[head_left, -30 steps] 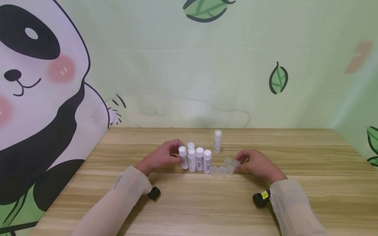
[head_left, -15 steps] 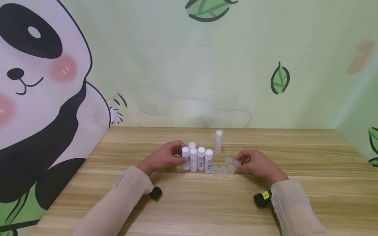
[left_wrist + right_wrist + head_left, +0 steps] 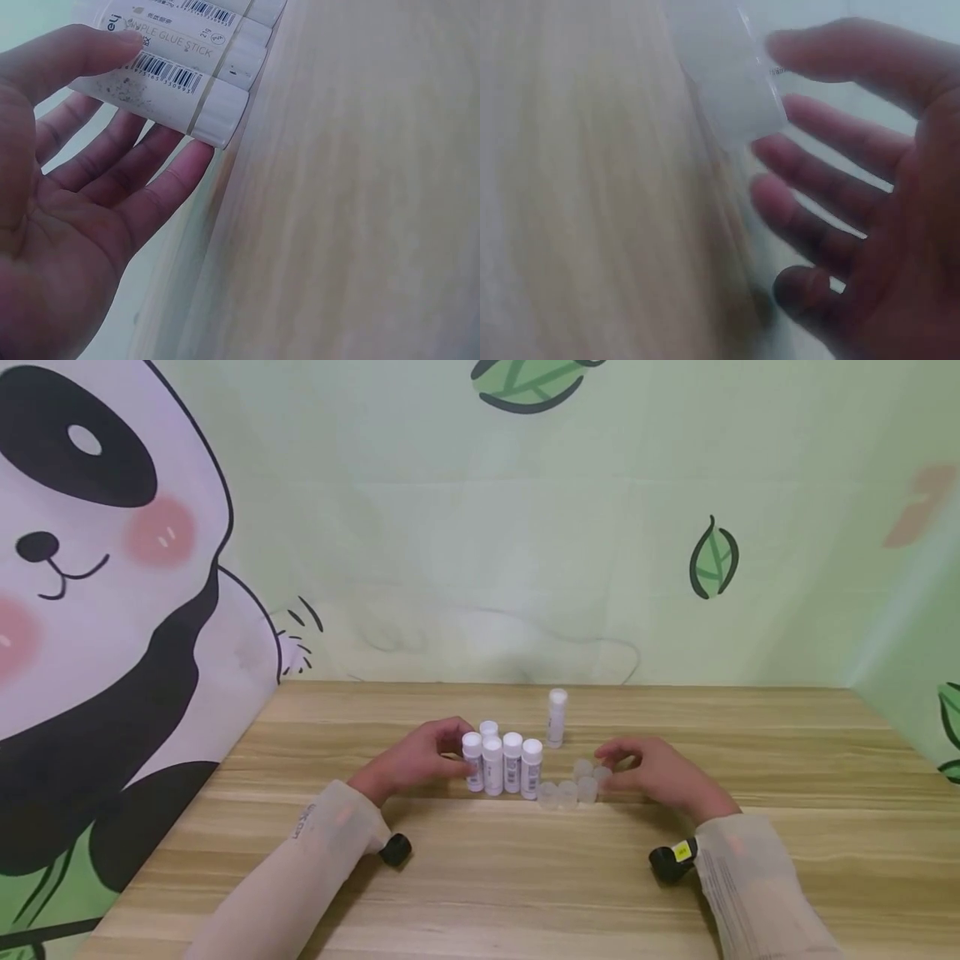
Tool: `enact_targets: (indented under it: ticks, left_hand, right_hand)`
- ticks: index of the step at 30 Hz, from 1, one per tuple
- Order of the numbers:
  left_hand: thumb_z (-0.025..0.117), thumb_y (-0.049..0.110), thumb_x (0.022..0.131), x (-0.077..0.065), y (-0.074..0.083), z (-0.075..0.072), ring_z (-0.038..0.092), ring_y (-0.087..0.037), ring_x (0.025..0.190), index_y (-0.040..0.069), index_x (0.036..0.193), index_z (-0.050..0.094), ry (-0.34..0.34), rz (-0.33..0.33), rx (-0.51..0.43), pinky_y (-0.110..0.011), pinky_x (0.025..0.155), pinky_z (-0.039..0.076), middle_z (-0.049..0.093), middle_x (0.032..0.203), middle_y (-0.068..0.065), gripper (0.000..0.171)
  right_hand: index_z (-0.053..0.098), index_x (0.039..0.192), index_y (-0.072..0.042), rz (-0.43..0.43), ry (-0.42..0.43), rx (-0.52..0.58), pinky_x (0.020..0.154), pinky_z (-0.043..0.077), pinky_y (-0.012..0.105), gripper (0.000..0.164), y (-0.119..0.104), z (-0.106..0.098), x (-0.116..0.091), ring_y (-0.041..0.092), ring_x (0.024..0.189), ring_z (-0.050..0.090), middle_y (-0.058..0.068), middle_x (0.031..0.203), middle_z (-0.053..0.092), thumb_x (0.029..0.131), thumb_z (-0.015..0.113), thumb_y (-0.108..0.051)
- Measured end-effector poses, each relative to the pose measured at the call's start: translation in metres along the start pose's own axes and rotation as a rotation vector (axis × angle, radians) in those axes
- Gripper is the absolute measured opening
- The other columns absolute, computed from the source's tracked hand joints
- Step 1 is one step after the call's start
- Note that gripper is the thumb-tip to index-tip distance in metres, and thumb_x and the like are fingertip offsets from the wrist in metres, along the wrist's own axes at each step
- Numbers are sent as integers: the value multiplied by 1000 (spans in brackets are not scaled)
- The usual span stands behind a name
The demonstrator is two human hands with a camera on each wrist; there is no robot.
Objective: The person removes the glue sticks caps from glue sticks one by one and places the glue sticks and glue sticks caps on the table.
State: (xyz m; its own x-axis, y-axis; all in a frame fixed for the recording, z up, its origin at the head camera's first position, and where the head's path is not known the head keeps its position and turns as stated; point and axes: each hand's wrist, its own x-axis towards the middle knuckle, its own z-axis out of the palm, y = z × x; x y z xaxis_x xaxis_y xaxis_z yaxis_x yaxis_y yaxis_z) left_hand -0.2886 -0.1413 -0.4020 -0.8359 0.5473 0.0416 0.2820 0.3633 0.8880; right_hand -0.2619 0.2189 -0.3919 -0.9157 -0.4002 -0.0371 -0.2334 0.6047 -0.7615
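Observation:
A group of white glue sticks (image 3: 512,763) stands upright and close together near the middle of the table in the head view. My left hand (image 3: 423,756) is at the leftmost glue stick (image 3: 169,94): in the left wrist view the thumb lies across its label and the fingers are behind it. Right of the group stand several translucent caps (image 3: 567,794), low and bunched. My right hand (image 3: 656,770) is beside the rightmost cap (image 3: 602,776), its fingers spread loosely. The right wrist view, blurred, shows those fingers around a translucent cap (image 3: 742,105) without a visible grip.
One glue stick (image 3: 556,718) stands alone behind the group, towards the back of the wooden table (image 3: 525,877). Behind the table hangs a pale green backdrop (image 3: 450,527) with a panda and leaves. A camera is strapped at each wrist.
The leftmost glue stick, tilted a second ago, now stands upright against its neighbours, with my left hand shifted slightly right. My right hand has loosened from the rightmost cap and drawn slightly right.

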Motion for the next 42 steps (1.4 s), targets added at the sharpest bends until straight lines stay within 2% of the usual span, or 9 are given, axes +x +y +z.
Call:
enact_targets:
  ticks: [4, 11, 17, 27, 33, 42]
  left_hand:
    - [75, 11, 82, -3, 1, -2, 60, -20, 109, 12, 108, 60, 5, -12, -11, -38, 100, 49, 64, 113, -4, 30]
    - [76, 16, 83, -7, 0, -2, 60, -20, 109, 13, 111, 59, -5, -12, -7, -38, 100, 49, 64, 115, -3, 33]
    - [76, 16, 82, -9, 1, -3, 61, -19, 108, 14, 111, 60, -5, -19, -13, -36, 98, 50, 65, 114, -3, 33]
    - [76, 16, 83, -11, 4, 0, 60, -19, 109, 13, 111, 60, -13, -19, -23, -37, 101, 48, 65, 116, -3, 32]
    - [75, 13, 83, -11, 8, 4, 61, -19, 107, 12, 110, 60, -15, -9, -30, -35, 99, 49, 66, 113, -4, 31]
    - [75, 14, 84, -7, 9, 12, 62, -18, 107, 12, 111, 60, -38, -11, -34, -34, 98, 50, 66, 113, -3, 31]
  right_hand:
    - [59, 127, -8, -1, 67, 1, 73, 49, 32, 49, -4, 2, 4, 24, 95, 60, 15, 120, 63, 85, 73, -28]
    - [58, 130, -11, 21, 282, 30, 74, 49, 30, 49, -13, 13, 17, 25, 98, 56, 12, 126, 62, 87, 71, -33]
    - [58, 130, -14, 29, 375, 79, 73, 50, 27, 52, -23, 21, 26, 23, 98, 56, 9, 127, 63, 86, 71, -39]
    - [59, 129, -14, 16, 417, 85, 76, 50, 29, 51, -34, 29, 37, 24, 100, 57, 8, 124, 65, 86, 71, -39]
    - [60, 127, -16, 9, 428, 67, 69, 50, 28, 51, -37, 32, 45, 22, 95, 57, 6, 120, 66, 85, 72, -43]
    - [60, 129, -17, 61, 430, 36, 68, 47, 28, 48, -40, 32, 47, 22, 94, 55, 5, 119, 65, 88, 70, -39]
